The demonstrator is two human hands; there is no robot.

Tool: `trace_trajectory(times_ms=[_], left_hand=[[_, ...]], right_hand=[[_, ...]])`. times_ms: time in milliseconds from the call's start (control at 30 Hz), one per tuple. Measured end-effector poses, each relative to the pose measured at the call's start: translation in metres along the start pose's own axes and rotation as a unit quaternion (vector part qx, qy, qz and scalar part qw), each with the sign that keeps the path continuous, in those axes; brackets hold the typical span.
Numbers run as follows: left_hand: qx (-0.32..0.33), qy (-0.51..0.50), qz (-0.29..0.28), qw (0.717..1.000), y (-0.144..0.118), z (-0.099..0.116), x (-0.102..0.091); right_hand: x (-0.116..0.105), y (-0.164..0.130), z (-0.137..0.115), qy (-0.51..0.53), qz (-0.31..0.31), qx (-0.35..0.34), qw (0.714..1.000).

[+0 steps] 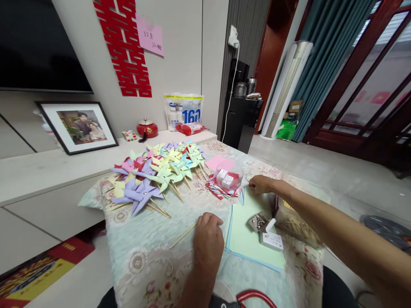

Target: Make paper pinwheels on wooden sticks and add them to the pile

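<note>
My left hand [209, 239] rests on the cloth with its fingers curled round one end of a thin wooden stick [183, 235]. Farther out, my right hand [260, 184] has its fingertips closed at the edge of a clear plastic bag [236, 171], which holds small white boxes [225, 179]. Under and beside that bag lie red and patterned paper strips [218, 191]. Stacked pale green paper [244, 226] lies between my arms, bearing an open box of metal pins [257, 222] and a white box [271, 240]. Many paper pinwheels [164, 176] on sticks are heaped at the left.
A bag of wooden sticks [297, 222] lies beneath my right forearm. Red-handled pliers or scissors [255, 295] sit at the near table edge. Behind the table, a white cabinet [41, 177] carries a framed photo [77, 128], a red jar [147, 129] and a white package [183, 112].
</note>
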State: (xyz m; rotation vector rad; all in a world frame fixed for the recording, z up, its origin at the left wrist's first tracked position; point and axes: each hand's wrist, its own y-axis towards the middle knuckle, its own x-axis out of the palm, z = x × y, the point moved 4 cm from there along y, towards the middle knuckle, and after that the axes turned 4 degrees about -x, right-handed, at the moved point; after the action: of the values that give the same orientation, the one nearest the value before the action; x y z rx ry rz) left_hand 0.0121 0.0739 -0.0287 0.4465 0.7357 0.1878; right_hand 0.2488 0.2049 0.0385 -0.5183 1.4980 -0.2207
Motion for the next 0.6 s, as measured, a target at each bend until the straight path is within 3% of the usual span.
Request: trace_trajectory(times_ms=[200, 600], left_hand=[[-0.013, -0.002, -0.006, 1.000, -0.0009, 0.0003, 0.0011], [-0.007, -0.003, -0.018, 1.000, -0.0003, 0.0016, 0.0000]], right_hand=[[0.0064, 0.0058, 0.0057, 0.003, -0.026, 0.005, 1.000], [0.0047, 0.0044, 0.0102, 0.063, 0.011, 0.008, 0.998]])
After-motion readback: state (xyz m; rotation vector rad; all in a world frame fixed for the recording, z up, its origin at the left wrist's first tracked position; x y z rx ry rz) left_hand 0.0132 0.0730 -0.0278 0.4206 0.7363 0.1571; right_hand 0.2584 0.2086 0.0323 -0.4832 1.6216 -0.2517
